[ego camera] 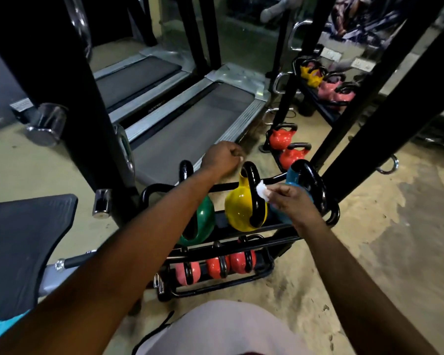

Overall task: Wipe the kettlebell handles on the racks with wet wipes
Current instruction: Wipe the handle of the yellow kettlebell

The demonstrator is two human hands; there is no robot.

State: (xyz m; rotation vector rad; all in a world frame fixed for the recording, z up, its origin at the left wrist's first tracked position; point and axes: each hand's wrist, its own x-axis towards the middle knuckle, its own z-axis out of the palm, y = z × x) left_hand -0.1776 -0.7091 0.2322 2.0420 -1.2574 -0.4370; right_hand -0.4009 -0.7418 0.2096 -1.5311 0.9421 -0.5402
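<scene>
Your right hand [294, 203] pinches the wet wipe [262, 192] against the black handle [253, 185] of the yellow kettlebell [237, 208]. It sits on the rack's [222, 187] top tier, between a green kettlebell [205, 216] and a blue kettlebell [291, 176]. Your left hand [221, 157] hovers in a fist near the handle's top. 3 red kettlebells [217, 267] line the lower tier.

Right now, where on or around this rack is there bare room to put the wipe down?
Bare: the bench pad left of the rack, the floor right of it, and a narrow shelf gap between green kettlebell and yellow kettlebell. Crowded: yellow to blue kettlebell, where the right hand holds the wet wipe; red kettlebells below sit packed.
</scene>
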